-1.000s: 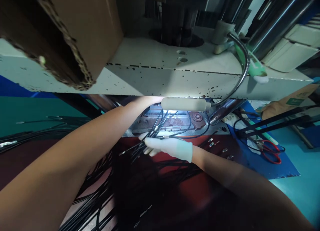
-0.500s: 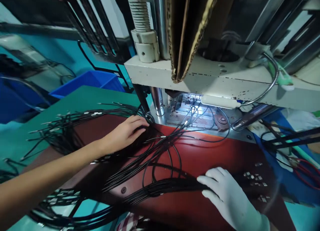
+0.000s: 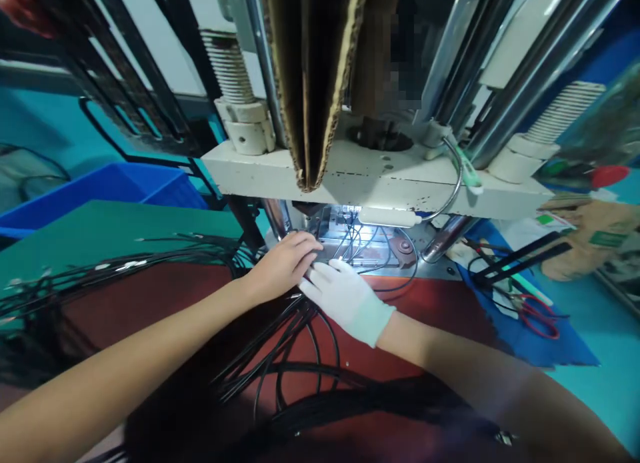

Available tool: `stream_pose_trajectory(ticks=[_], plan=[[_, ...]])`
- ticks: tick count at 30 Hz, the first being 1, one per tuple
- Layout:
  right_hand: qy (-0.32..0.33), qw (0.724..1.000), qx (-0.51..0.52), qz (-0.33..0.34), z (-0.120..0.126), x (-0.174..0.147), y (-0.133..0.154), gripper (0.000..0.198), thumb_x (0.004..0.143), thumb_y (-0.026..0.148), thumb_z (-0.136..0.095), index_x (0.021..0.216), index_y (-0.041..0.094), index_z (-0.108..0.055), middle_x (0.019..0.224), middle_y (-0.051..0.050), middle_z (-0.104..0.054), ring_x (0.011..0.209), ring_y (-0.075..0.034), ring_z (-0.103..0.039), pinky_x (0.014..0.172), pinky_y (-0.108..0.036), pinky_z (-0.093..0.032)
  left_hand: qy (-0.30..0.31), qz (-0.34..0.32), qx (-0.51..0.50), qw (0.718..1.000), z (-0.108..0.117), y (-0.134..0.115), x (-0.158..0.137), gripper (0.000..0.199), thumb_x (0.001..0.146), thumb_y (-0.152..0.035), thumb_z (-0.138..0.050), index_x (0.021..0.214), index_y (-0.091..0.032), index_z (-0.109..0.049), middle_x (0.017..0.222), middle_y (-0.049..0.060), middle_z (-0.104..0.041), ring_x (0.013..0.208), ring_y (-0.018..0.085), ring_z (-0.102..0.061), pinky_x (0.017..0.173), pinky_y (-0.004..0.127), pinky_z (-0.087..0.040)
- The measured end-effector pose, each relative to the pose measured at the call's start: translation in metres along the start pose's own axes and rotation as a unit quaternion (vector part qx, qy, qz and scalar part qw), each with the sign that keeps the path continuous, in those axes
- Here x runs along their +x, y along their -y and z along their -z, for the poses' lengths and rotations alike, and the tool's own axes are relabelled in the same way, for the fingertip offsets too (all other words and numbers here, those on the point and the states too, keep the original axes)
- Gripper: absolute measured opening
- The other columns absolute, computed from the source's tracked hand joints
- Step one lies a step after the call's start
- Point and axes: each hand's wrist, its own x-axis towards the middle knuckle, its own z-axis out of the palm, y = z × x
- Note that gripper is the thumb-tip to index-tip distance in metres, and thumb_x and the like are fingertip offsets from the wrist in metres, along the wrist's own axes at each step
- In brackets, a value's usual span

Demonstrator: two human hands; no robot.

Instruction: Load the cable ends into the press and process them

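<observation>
The press (image 3: 370, 176) fills the upper middle of the frame, its chipped white plate hanging over a lit die (image 3: 350, 239) at centre; a cardboard sheet (image 3: 310, 76) hangs down in front of its columns; left of it sits a blue bin (image 3: 125, 186), and the red mat (image 3: 435, 303) runs across the lower half.

You seem to be at the loading step — seating cable ends in the die under the lamp (image 3: 387, 216); the black cables (image 3: 280, 356) lie in loops over the mat at lower centre, with more fanned out at the left edge, and a few strands run up into the lit die.

Your left hand (image 3: 283, 266), bare, rests just left of centre with its fingers curled loosely onto the cable ends at the die's edge; whether it pinches one I cannot tell. Your right hand (image 3: 347, 296), gloved white, lies touching it from the right, fingers stretched flat toward the same spot — not closed on anything that shows.

The next move likely calls for fine placing: one end at a time, straight into its slot, fingers kept out from under the plate.

At right, red-handled scissors (image 3: 540, 316) lie on blue cloth; a green label on a brown bag (image 3: 600, 239) is too blurred to read; no other writing is legible.
</observation>
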Motion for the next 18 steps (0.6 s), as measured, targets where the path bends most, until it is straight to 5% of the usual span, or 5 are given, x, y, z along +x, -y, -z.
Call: stream_pose_trajectory(ticks=[3,9,15,18], plan=[[0.027,0.999,0.001,0.023,-0.019,0.012,-0.013,0.023,0.097,0.015,-0.035,0.105,0.015,-0.057,0.084,-0.006,-0.061,0.086,-0.023,-0.055,0.08,-0.04,-0.037,-0.019,0.008,0.003,1.0,-0.017,0.013,0.038,0.032,0.096,-0.023,-0.034,0.111,-0.013,-0.06,0.114,0.012,-0.06,0.11,0.022,-0.054,0.101,0.04,-0.044],[0.011,0.999,0.027,0.044,-0.016,0.006,-0.03,0.015,0.093,0.014,-0.041,0.085,0.017,-0.053,0.08,-0.005,-0.056,0.078,-0.022,-0.05,0.069,-0.038,-0.029,0.026,0.124,0.004,0.992,-0.03,0.03,0.087,0.038,0.091,-0.024,-0.041,0.125,-0.017,-0.058,0.12,0.011,-0.063,0.108,0.025,-0.06,0.096,0.041,-0.047],[0.02,0.996,0.06,0.06,-0.021,0.007,-0.036,0.011,0.089,0.013,-0.046,0.083,0.018,-0.053,0.078,-0.005,-0.054,0.077,-0.022,-0.048,0.067,-0.036,-0.027,0.109,0.173,-0.003,0.979,-0.029,0.021,0.109,0.043,0.09,-0.034,-0.046,0.127,-0.019,-0.059,0.099,0.013,-0.069,0.093,0.029,-0.064,0.082,0.042,-0.051],[0.012,0.995,0.07,0.074,-0.019,0.009,-0.044,0.014,0.09,0.012,-0.043,0.085,0.018,-0.055,0.078,-0.005,-0.054,0.077,-0.022,-0.048,0.065,-0.036,-0.027,0.091,0.147,-0.036,0.984,-0.03,0.022,0.11,0.041,0.088,-0.034,-0.048,0.125,-0.021,-0.062,0.087,0.011,-0.069,0.081,0.026,-0.064,0.074,0.041,-0.051]])
